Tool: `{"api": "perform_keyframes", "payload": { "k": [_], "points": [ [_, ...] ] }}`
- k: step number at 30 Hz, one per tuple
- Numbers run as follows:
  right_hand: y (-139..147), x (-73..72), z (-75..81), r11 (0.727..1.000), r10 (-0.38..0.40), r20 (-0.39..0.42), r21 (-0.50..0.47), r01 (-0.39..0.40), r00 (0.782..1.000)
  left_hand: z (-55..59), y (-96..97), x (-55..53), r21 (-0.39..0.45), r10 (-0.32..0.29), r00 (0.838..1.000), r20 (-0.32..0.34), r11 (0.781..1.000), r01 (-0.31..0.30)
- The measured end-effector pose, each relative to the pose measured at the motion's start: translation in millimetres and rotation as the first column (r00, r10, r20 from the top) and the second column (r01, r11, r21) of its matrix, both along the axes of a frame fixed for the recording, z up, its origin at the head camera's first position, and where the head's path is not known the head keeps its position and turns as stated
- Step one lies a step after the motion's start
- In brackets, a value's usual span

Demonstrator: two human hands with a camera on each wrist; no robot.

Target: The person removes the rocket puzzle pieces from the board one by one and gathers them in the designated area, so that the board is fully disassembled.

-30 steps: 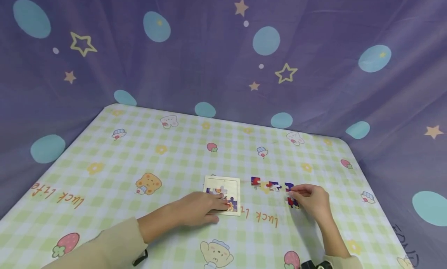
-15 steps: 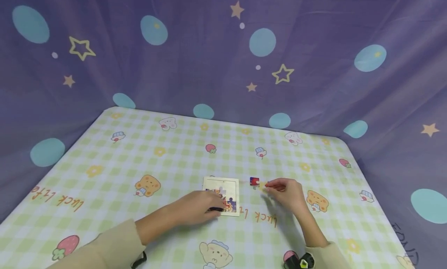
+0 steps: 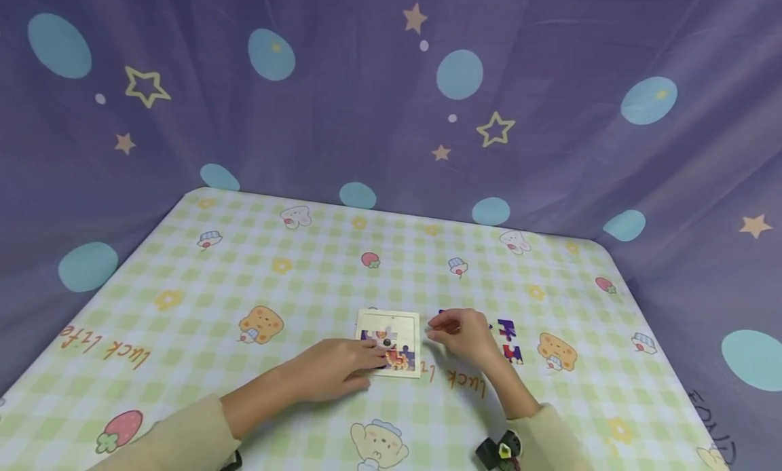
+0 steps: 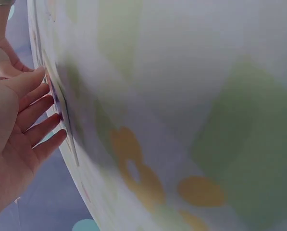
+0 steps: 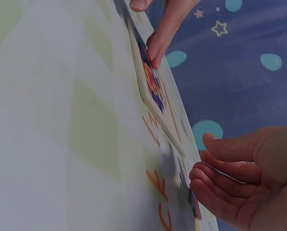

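A cream puzzle tray (image 3: pixel 419 342) lies on the table, its lower part holding jigsaw pieces (image 3: pixel 400 359) in purple and orange. Resting on those pieces are the fingertips of my left hand (image 3: pixel 332 369), its fingers fairly straight. My right hand (image 3: pixel 464 335) hovers just right of the tray. In the right wrist view, the right hand's (image 5: pixel 249 178) thumb stands apart from its loosely bent fingers, and no piece shows between them. Beyond it lie a purple jigsaw piece (image 3: pixel 506 329) and a red-purple jigsaw piece (image 3: pixel 513 353). Other loose pieces are mostly hidden behind this hand.
The table wears a green-and-white checked cloth (image 3: pixel 293 423) printed with cartoon figures and lettering. A purple curtain (image 3: pixel 366 104) with blue ovals and stars hangs behind the table. A dark device (image 3: pixel 501 450) sits at the right wrist.
My right hand has moved left from the rightmost loose pieces, over the middle ones, to beside the tray. The left hand has drawn back slightly, showing more of the pieces in the tray.
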State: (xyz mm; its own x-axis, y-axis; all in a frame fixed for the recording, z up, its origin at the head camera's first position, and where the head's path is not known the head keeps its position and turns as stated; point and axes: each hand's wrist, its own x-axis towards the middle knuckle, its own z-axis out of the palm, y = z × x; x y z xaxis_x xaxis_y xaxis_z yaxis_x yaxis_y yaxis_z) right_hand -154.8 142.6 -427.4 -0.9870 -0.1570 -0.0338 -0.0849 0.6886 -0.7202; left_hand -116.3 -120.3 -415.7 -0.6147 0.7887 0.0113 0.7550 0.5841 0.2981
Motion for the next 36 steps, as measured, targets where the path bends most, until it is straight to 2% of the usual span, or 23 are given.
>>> {"api": "perform_keyframes", "payload": {
  "k": [5, 10, 17, 22, 24, 29, 36],
  "points": [
    [-14.5, -2.5, 3.6, 0.996, 0.088, -0.017, -0.015, -0.089, 0.996, -3.3, -4.3, 1.4, -0.007, -0.033, 0.998, -0.059, 0.999, 0.032],
    [-27.8, -5.1, 4.6, 0.983, 0.181, -0.054, 0.008, -0.181, 0.982, -5.2, -6.3, 0.6, -0.006, -0.039, 0.996, -0.080, 0.999, 0.039],
    [-43.2, -10.2, 4.8, 0.963, 0.260, -0.016, 0.075, -0.258, 0.965, -4.8, -6.4, -0.6, -0.014, -0.041, 0.996, -0.075, 0.999, 0.041],
    [-49.6, -11.3, 7.1, 0.944, 0.308, -0.015, 0.128, -0.304, 0.951, -2.7, -5.1, -1.9, -0.015, -0.042, 0.998, -0.038, 0.999, 0.042],
    [-50.8, -11.2, 7.1, 0.941, 0.316, -0.018, 0.135, -0.311, 0.949, -2.3, -4.6, -2.2, -0.018, -0.036, 0.999, -0.018, 0.999, 0.036],
    [-52.1, -11.4, 4.7, 0.951, 0.287, 0.015, 0.112, -0.287, 0.958, -2.5, -3.7, -2.9, -0.020, -0.015, 1.000, 0.022, 1.000, 0.016],
    [-53.2, -12.0, 2.0, 0.967, 0.245, 0.047, 0.067, -0.248, 0.968, -3.1, -2.4, -4.7, 0.007, -0.024, 1.000, 0.015, 1.000, 0.024]
  ]
}}
